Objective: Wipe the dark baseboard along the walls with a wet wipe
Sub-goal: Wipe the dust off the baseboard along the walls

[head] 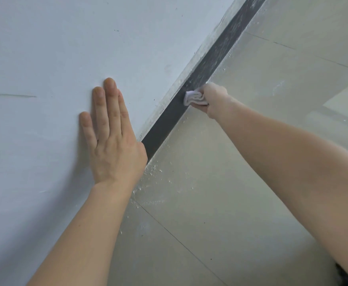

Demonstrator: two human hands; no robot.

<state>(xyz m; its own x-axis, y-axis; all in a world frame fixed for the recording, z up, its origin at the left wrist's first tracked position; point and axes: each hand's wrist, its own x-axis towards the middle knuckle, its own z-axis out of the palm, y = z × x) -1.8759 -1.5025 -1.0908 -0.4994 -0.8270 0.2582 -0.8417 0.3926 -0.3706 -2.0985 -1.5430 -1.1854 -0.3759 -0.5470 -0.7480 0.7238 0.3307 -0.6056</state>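
The right hand is clamped on a folded wet wipe and presses it against the dark baseboard, which runs diagonally from near the middle of the view to the far upper right, between the pale wall on the left and the tiled floor on the right. The left hand lies flat on the wall with its fingers straight and holds nothing, seemingly as a brace. The near stretch of baseboard looks clean and dark, while the far stretch beyond the wipe is streaked with pale dust, so most of the visible run seems to be left. White grit lies on the floor along the foot of the baseboard; if the wipe dips low, it could pick that up and smear it back on. The bunched wipe covers only part of the height, so the top edge may be missed.
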